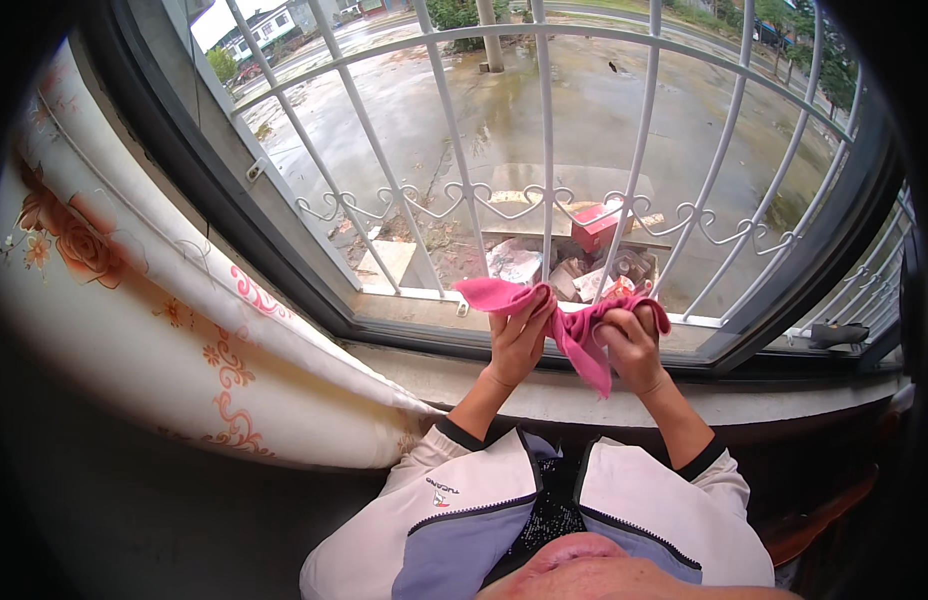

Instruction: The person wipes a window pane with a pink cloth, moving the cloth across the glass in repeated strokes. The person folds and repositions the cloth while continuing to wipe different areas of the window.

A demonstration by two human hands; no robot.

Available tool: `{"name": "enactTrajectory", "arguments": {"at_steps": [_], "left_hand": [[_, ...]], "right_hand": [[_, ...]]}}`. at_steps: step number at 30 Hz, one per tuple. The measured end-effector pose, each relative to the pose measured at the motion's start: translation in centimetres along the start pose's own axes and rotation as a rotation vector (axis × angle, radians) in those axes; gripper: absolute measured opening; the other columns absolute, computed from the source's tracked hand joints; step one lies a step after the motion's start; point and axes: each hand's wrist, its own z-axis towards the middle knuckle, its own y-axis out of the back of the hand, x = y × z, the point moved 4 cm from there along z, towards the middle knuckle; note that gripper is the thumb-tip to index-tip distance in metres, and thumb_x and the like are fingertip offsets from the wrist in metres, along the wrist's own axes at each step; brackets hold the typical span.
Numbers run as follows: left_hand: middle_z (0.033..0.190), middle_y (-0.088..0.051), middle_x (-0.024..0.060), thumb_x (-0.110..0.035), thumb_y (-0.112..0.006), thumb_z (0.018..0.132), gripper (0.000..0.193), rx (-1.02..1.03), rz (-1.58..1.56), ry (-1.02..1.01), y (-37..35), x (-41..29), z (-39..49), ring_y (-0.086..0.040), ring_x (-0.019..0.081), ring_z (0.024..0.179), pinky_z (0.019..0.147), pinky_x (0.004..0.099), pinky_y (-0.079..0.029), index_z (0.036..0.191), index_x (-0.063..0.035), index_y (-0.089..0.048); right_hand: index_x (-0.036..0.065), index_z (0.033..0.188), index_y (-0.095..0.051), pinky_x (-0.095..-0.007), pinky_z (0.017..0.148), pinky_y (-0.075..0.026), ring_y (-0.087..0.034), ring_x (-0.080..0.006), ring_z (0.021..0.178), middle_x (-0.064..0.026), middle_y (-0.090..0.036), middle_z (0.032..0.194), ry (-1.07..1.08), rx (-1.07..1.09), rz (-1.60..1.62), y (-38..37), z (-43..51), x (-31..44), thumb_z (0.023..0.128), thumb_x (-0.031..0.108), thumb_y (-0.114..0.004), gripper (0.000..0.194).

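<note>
A pink cloth (576, 341) is stretched between my two hands above the window sill (449, 386). My left hand (520, 337) grips its left part, and a flap sticks out beyond the fingers. Bunched folds at the other end are held in my right hand (632, 345). Between the hands the cloth is gathered, with one pointed corner hanging down. Both hands are in front of the window's lower dark frame (426, 337), near the white metal security bars (548, 150). Parts of my fingers are hidden by the fabric.
A white curtain with a floral print (231, 360) hangs along the left side. Outside, beyond the bars, a red box (595, 227) and assorted rubbish (516, 259) lie on wet concrete ground. A dark object (839, 334) rests by the bars at right.
</note>
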Motion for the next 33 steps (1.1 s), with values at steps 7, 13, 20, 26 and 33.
{"name": "enactTrajectory", "arguments": {"at_steps": [7,13,20,26,33], "left_hand": [[0.124,-0.064,0.0069,-0.004,-0.081,0.083,0.037,0.119,-0.083,0.225,-0.5,-0.2,-6.2,-0.061,0.0299,0.108,0.095,0.0408,-0.05,0.119,-0.0111,-0.079],[0.125,-0.061,0.012,-0.005,-0.074,0.087,0.037,-0.185,-0.027,0.01,2.5,-1.7,9.3,-0.058,0.0344,0.112,0.097,0.0462,-0.046,0.124,-0.0097,-0.076],[0.132,-0.062,0.012,-0.009,-0.071,0.093,0.035,-0.593,0.123,-0.317,5.5,-4.5,28.1,-0.058,0.0287,0.114,0.1,0.042,-0.042,0.128,-0.0083,-0.076],[0.117,-0.065,0.0097,-0.004,-0.079,0.083,0.026,-0.305,0.067,-0.26,1.3,-4.2,18.9,-0.06,0.0333,0.106,0.094,0.0459,-0.047,0.109,-0.0096,-0.078],[0.122,-0.067,0.0006,-0.011,-0.076,0.084,0.031,0.337,-0.023,-0.132,-4.1,-4.0,-4.2,-0.063,0.0242,0.116,0.099,0.0422,-0.048,0.115,-0.0169,-0.076]], "right_hand": [[0.006,0.092,-0.074,-0.0404,0.085,-0.052,-0.06,-0.029,0.095,-0.0049,-0.067,0.104,-0.237,0.103,0.077,-1.0,-8.0,-1.5,0.074,-0.005,-0.073,0.021],[0.001,0.095,-0.074,-0.0419,0.084,-0.052,-0.062,-0.0316,0.095,-0.0096,-0.067,0.106,-0.014,-0.192,-0.018,6.3,3.6,-2.0,0.075,-0.009,-0.074,0.022],[0.005,0.102,-0.077,-0.0393,0.086,-0.052,-0.066,-0.0276,0.099,-0.0079,-0.071,0.11,0.219,-0.707,-0.297,15.8,19.6,-5.7,0.081,-0.005,-0.076,0.023],[0.003,0.099,-0.076,-0.0408,0.089,-0.049,-0.064,-0.031,0.105,-0.0093,-0.068,0.115,0.122,-0.49,-0.13,10.1,12.0,-5.1,0.073,0.003,-0.083,0.027],[0.005,0.093,-0.074,-0.0425,0.089,-0.051,-0.062,-0.0327,0.1,-0.0096,-0.064,0.108,-0.257,-0.026,0.031,1.1,-9.9,-3.0,0.078,0.001,-0.075,0.016]]}}
